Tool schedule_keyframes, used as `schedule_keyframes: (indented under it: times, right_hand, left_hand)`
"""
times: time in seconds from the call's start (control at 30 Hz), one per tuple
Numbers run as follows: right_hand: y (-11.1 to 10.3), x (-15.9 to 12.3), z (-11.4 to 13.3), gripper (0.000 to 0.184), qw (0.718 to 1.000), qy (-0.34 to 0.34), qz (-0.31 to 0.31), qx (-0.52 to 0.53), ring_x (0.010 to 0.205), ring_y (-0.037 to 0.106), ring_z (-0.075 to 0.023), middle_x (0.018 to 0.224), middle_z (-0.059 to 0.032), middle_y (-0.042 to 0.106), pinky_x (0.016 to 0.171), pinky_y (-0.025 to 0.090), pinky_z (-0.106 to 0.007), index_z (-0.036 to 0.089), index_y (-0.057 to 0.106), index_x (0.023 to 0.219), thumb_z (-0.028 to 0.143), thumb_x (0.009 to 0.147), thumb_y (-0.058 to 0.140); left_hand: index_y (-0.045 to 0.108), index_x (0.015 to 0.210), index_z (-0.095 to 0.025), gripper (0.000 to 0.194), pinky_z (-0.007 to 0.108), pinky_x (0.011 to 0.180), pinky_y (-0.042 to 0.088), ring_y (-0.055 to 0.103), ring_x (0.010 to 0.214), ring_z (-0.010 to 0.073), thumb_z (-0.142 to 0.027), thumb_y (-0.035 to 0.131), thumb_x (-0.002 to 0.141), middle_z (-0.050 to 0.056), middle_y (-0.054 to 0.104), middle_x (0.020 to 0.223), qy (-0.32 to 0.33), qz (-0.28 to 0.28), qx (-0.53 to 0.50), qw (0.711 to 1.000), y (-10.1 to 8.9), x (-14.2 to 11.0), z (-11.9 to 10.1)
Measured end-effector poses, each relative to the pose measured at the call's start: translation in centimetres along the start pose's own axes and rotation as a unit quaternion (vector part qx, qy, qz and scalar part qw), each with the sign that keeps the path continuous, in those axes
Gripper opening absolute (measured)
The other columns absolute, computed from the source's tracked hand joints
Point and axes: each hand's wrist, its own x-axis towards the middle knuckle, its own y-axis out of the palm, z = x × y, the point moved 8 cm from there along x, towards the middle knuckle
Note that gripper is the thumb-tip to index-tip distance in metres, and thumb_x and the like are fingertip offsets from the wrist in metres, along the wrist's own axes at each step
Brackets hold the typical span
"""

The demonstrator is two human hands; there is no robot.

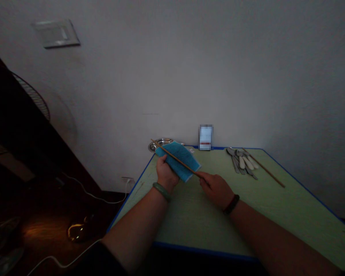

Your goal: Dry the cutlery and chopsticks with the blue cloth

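Note:
A blue cloth [186,153] is spread over my left hand [165,172], which supports it from below with the thumb bent up at its near edge. Across the cloth lies a long brown wooden chopstick [175,158], slanting from upper left to lower right. My right hand [216,188] is closed around the chopstick's lower right end. The left fingers are mostly hidden under the cloth. Both hands are above the green table [189,218]. Behind the cloth, a shiny metal dish [164,141] is partly covered from view.
Several spoons and other cutlery [242,161], some with white handles, lie at the table's right. Beside them rests a second chopstick [265,169]. A phone [206,138] leans against the wall at the back edge. A white cable [103,200] runs down left of the table.

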Motion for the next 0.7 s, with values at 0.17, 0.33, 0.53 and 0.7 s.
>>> schedule_keyframes:
  times: [0.17, 0.33, 0.53, 0.7]
  right_hand:
    - [-0.03, -0.05, -0.07, 0.043, 1.0, -0.003, -0.001, 0.006, 0.086, 0.072, -0.0215, 0.103, -0.0067, 0.076, 0.079, 0.053, -0.033, 0.021, 0.062, 0.13, 0.02, 0.093, 0.04]
    - [-0.15, -0.09, -0.09, 0.044, 1.0, 0.0, -0.004, 0.012, 0.085, 0.071, -0.0209, 0.104, -0.0063, 0.076, 0.078, 0.052, -0.032, 0.021, 0.062, 0.13, 0.018, 0.091, 0.04]
    - [-0.15, -0.15, -0.2, 0.047, 1.0, 0.001, 0.001, 0.018, 0.077, 0.071, -0.0216, 0.094, -0.0064, 0.077, 0.072, 0.052, -0.032, 0.021, 0.061, 0.132, 0.018, 0.091, 0.039]
    - [-0.29, -0.3, -0.25, 0.046, 0.999, -0.005, -0.012, 0.043, 0.083, 0.071, -0.0198, 0.103, -0.0056, 0.076, 0.078, 0.052, -0.031, 0.023, 0.062, 0.13, 0.017, 0.09, 0.04]
  left_hand:
    - [0.069, 0.106, -0.013, 0.042, 0.048, 0.1, 0.046, 0.068, 0.1, 0.0312, -0.034, 0.045, 0.078, 0.01, 0.074, 0.093, -0.006, 0.008, 0.003, 1.0, 0.07, -0.06, 0.03]
    - [0.069, 0.106, -0.014, 0.042, 0.049, 0.1, 0.046, 0.065, 0.109, 0.0339, -0.035, 0.047, 0.076, 0.012, 0.074, 0.098, -0.009, 0.012, -0.012, 1.0, -0.21, 0.21, 0.1]
    - [0.069, 0.107, -0.013, 0.044, 0.049, 0.101, 0.045, 0.063, 0.113, 0.0349, -0.036, 0.051, 0.074, 0.013, 0.074, 0.102, 0.007, 0.027, -0.021, 0.999, -0.17, 0.3, -0.19]
    - [0.069, 0.105, -0.013, 0.044, 0.05, 0.101, 0.045, 0.063, 0.112, 0.0347, -0.038, 0.048, 0.076, 0.013, 0.074, 0.099, 0.003, 0.022, -0.008, 1.0, 0.07, 0.04, -0.3]
